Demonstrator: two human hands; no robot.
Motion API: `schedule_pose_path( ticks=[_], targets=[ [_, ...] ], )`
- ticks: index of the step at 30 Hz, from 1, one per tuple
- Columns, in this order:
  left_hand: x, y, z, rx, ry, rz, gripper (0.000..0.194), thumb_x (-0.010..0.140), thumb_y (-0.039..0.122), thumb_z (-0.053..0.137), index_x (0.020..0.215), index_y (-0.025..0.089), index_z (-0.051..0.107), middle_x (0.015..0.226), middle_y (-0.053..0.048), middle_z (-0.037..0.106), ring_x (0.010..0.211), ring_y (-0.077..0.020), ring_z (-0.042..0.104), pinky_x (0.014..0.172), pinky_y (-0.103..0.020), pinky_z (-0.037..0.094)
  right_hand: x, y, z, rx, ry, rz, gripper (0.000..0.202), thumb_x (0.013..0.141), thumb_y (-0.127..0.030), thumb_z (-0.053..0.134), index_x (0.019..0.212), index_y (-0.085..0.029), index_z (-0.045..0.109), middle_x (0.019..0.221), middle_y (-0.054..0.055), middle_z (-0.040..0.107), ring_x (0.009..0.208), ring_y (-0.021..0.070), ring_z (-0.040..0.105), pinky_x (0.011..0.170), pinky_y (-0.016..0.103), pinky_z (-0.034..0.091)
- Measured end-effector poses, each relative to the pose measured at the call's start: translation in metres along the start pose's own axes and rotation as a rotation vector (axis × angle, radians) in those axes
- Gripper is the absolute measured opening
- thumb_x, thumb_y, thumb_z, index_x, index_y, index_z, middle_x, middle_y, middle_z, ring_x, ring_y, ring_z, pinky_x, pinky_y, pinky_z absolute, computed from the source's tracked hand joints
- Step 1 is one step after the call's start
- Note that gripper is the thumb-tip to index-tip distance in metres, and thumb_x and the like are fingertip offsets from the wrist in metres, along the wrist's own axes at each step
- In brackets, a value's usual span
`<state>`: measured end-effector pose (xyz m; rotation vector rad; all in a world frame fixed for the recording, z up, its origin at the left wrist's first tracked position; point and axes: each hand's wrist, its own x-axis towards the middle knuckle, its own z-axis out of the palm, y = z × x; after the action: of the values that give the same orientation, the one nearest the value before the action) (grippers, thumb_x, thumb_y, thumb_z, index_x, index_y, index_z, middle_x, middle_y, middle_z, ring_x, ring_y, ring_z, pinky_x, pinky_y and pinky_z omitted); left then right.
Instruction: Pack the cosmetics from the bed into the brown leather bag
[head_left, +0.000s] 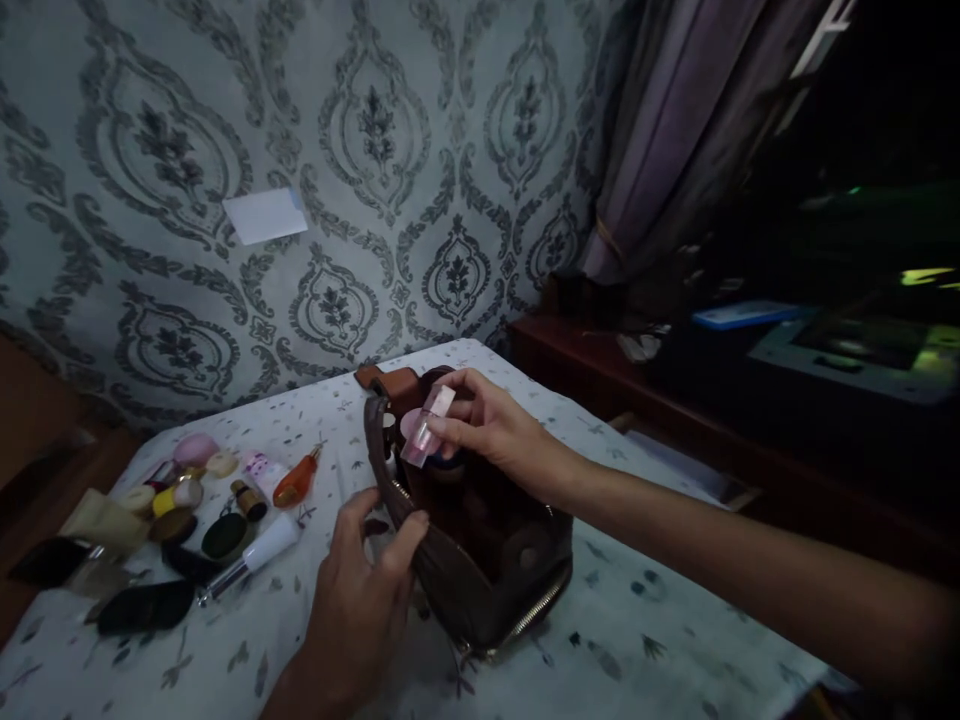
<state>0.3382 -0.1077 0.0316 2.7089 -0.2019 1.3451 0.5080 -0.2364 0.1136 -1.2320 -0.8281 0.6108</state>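
A dark brown zippered bag (480, 590) lies open on the patterned cloth. Above its opening, my right hand (487, 425) pinches a small clear and pink container (428, 426) between thumb and fingers. My left hand (367, 590) is at the bag's near left side, its thumb and fingers pressed around the edge of the wall. Inside the bag, a few items with light tops show near the left end; the rest of the interior is dark.
Several cosmetics lie on the left of the cloth (615, 640), among them an orange bottle (296, 480), a white-handled brush (251, 555) and a pink sponge (195, 450). A patterned wall stands behind; a dark red wooden surface (585, 370) is at right.
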Motion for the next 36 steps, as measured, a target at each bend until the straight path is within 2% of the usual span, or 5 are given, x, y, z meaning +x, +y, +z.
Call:
schedule_pose_path(
  ticks=[5, 17, 24, 28, 36],
  targets=[
    [-0.007, -0.006, 0.001, -0.036, -0.061, 0.012, 0.045, 0.088, 0.003, 0.050, 0.128, 0.023, 0.052, 0.133, -0.014, 0.041, 0.096, -0.0156, 0.064, 0.073, -0.028, 0.062, -0.001, 0.006, -0.001, 0.010, 0.010, -0.022, 0.042, 0.080, -0.038, 0.075, 0.103, -0.021, 0.043, 0.080, -0.001, 0.069, 0.067, 0.0114, 0.064, 0.057, 0.021, 0.047],
    [0.000, -0.003, -0.003, 0.027, -0.075, -0.020, 0.044, 0.084, 0.001, 0.051, 0.121, 0.025, 0.056, 0.128, -0.010, 0.046, 0.101, -0.0176, 0.061, 0.074, -0.028, 0.059, -0.002, 0.023, 0.005, 0.035, -0.092, 0.062, 0.028, 0.085, -0.019, 0.064, 0.099, -0.022, 0.040, 0.076, -0.005, 0.062, 0.067, 0.0116, 0.068, 0.064, 0.026, 0.058],
    [0.008, 0.004, -0.003, 0.059, -0.042, -0.015, 0.037, 0.083, 0.001, 0.047, 0.112, 0.022, 0.056, 0.122, -0.010, 0.046, 0.100, -0.0177, 0.056, 0.073, -0.026, 0.059, -0.012, 0.005, 0.003, -0.592, -0.105, -0.115, 0.023, 0.089, -0.012, 0.061, 0.098, -0.021, 0.042, 0.079, -0.003, 0.061, 0.066, 0.0127, 0.062, 0.062, 0.023, 0.044],
    [0.008, 0.004, -0.003, 0.028, -0.048, 0.005, 0.036, 0.084, 0.001, 0.048, 0.114, 0.020, 0.054, 0.125, -0.012, 0.045, 0.105, -0.0192, 0.056, 0.075, -0.028, 0.059, -0.016, 0.000, 0.009, -1.038, -0.240, -0.209, 0.020, 0.089, -0.011, 0.061, 0.101, -0.019, 0.047, 0.083, 0.001, 0.063, 0.068, 0.0154, 0.059, 0.056, 0.024, 0.030],
    [0.000, -0.003, -0.001, 0.015, -0.079, 0.002, 0.043, 0.085, 0.002, 0.051, 0.124, 0.022, 0.054, 0.131, -0.012, 0.044, 0.105, -0.0193, 0.058, 0.077, -0.030, 0.060, -0.012, 0.007, 0.010, -1.009, -0.378, -0.273, 0.010, 0.088, -0.005, 0.062, 0.085, -0.015, 0.061, 0.088, 0.004, 0.067, 0.075, 0.0139, 0.060, 0.062, 0.023, 0.033]
  ],
)
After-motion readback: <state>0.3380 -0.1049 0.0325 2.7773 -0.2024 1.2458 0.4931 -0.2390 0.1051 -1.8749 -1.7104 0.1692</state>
